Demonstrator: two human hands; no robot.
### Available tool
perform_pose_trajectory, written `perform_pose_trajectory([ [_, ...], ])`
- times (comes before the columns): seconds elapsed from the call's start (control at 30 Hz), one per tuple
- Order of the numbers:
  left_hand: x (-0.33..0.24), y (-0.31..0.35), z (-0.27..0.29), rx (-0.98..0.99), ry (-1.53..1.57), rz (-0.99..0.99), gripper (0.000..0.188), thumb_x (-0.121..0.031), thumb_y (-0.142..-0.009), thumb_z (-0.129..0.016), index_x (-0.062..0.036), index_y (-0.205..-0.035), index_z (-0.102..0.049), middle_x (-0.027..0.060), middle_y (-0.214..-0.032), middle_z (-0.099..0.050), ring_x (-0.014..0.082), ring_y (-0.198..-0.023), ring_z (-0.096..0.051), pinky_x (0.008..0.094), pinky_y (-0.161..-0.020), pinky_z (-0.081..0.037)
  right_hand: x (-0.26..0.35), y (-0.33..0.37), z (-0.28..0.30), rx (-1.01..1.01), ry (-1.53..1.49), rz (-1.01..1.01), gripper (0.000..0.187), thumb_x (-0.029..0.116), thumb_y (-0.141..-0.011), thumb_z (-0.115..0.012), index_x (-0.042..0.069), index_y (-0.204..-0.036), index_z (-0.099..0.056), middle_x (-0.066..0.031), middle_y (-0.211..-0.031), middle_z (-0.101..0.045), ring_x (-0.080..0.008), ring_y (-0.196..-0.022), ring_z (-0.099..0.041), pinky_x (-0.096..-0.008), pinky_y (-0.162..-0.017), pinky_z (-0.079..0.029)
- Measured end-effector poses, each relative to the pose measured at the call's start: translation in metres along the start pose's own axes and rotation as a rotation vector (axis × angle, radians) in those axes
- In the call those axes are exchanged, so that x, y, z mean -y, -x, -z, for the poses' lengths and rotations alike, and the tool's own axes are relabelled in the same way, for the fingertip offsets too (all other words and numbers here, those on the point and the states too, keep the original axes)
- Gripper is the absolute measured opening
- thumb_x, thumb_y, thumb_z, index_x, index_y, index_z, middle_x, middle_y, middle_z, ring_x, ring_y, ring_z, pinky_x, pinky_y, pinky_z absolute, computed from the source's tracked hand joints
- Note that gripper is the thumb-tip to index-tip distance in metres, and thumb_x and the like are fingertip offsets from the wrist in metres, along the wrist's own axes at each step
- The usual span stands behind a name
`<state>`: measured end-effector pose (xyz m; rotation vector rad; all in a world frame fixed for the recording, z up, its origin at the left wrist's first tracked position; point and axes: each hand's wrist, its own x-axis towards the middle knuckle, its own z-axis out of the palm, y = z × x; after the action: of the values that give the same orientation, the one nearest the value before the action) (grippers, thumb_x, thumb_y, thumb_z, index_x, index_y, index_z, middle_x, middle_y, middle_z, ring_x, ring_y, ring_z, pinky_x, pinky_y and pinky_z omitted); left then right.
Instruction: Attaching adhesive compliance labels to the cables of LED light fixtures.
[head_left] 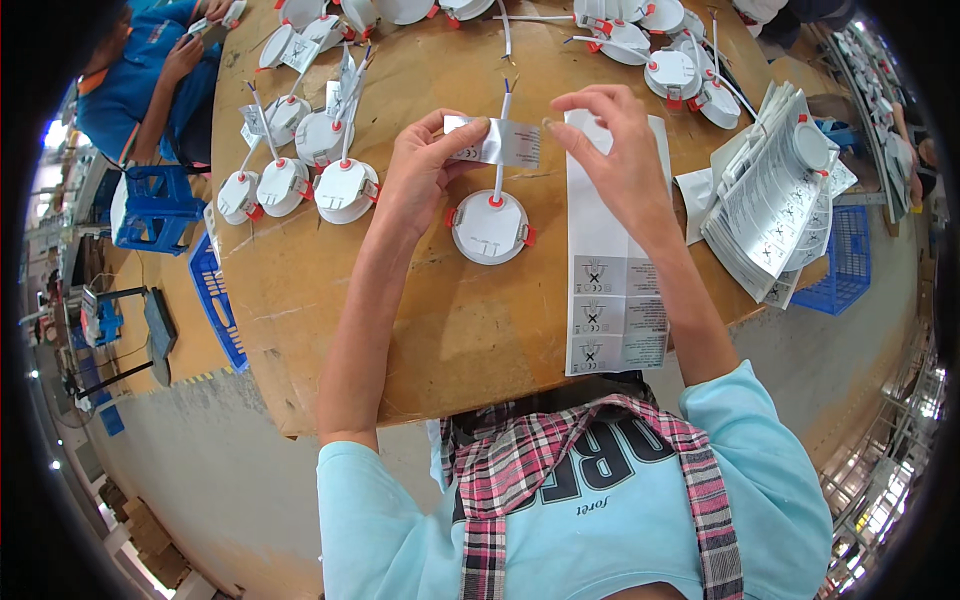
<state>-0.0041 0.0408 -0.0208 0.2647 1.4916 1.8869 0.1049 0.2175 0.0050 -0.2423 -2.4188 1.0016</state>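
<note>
In front of me a round white downlight [488, 236] lies flat on the table, with red-ended spring clips at its sides. Its white cable [498, 182] runs away from me and ends in bare wires. My left hand [420, 165] pinches the left end of a silver printed label [513, 146] between thumb and fingers. The label lies across the cable, its right end loose. Just right of that end hovers my right hand [628, 160], thumb and fingers apart, holding nothing. Beneath my right wrist lies a label sheet [617, 322], its far part bare backing and several labels at its near end.
Several more downlights [342, 192] stand at the left and along the far side of the brown table [330, 400]. A stack of label sheets [765, 215] lies at the right, a downlight on top. Blue crates [845, 262] flank the table. At far left sits a co-worker in blue [150, 75].
</note>
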Motion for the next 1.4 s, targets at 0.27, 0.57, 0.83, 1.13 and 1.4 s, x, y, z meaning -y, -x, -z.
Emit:
perform_pose_trajectory([
  [0.27, 0.005, -0.001, 0.001, 0.041, 0.034, -0.003, 0.020, -0.018, -0.087, -0.063, -0.0016, -0.098, -0.061, 0.0060, -0.092, -0.065, 0.0116, -0.083, -0.063, 0.0274, -0.077, -0.053, 0.002, -0.032, -0.018, 0.454, -0.346, -0.329, 0.031, 0.031, -0.084, -0.065, 0.001, -0.092, -0.066, -0.0055, -0.088, -0.063, -0.0143, -0.083, -0.058, -0.0269, -0.077, -0.043],
  [0.57, 0.001, 0.003, -0.005, 0.067, -0.020, 0.044, 0.039, -0.025, -0.084, -0.068, 0.0011, -0.111, -0.056, 0.0080, -0.093, -0.064, 0.0128, -0.082, -0.063, 0.0258, -0.076, -0.053, -0.013, -0.030, -0.026, 0.405, -0.492, -0.257, 0.029, 0.028, -0.082, -0.066, -0.001, -0.084, -0.066, -0.0040, -0.073, -0.062, -0.0092, -0.068, -0.054, -0.0246, -0.062, -0.042],
  [0.83, -0.004, 0.013, -0.015, -0.078, -0.314, -0.053, 0.082, -0.023, -0.073, -0.078, 0.0029, -0.136, -0.030, 0.0178, -0.110, -0.057, 0.0194, -0.088, -0.063, 0.0297, -0.069, -0.054, -0.014, -0.027, -0.026, 0.414, -0.473, -0.274, 0.027, 0.026, -0.083, -0.065, -0.001, -0.080, -0.065, -0.0032, -0.070, -0.061, -0.0086, -0.065, -0.053, -0.0239, -0.058, -0.041],
  [1.13, 0.034, 0.057, -0.028, -0.221, -0.924, -0.390, 0.066, -0.023, -0.072, -0.078, 0.0030, -0.122, -0.045, 0.0127, -0.108, -0.050, 0.0225, -0.098, -0.054, 0.0337, -0.086, -0.046, -0.009, -0.025, -0.020, 0.404, -0.466, -0.292, 0.032, 0.033, -0.083, -0.066, 0.001, -0.082, -0.067, 0.0004, -0.073, -0.060, -0.0062, -0.070, -0.051, -0.0231, -0.064, -0.038],
  [1.4, 0.038, 0.062, -0.036, -0.337, -0.868, -0.460, 0.053, -0.020, -0.068, -0.079, 0.0044, -0.106, -0.052, 0.0133, -0.109, -0.045, 0.0290, -0.105, -0.040, 0.0393, -0.089, -0.039, -0.010, -0.026, -0.018, 0.501, -0.445, -0.316, 0.031, 0.032, -0.082, -0.068, 0.001, -0.081, -0.068, 0.0001, -0.069, -0.060, -0.0057, -0.067, -0.051, -0.0221, -0.063, -0.037],
])
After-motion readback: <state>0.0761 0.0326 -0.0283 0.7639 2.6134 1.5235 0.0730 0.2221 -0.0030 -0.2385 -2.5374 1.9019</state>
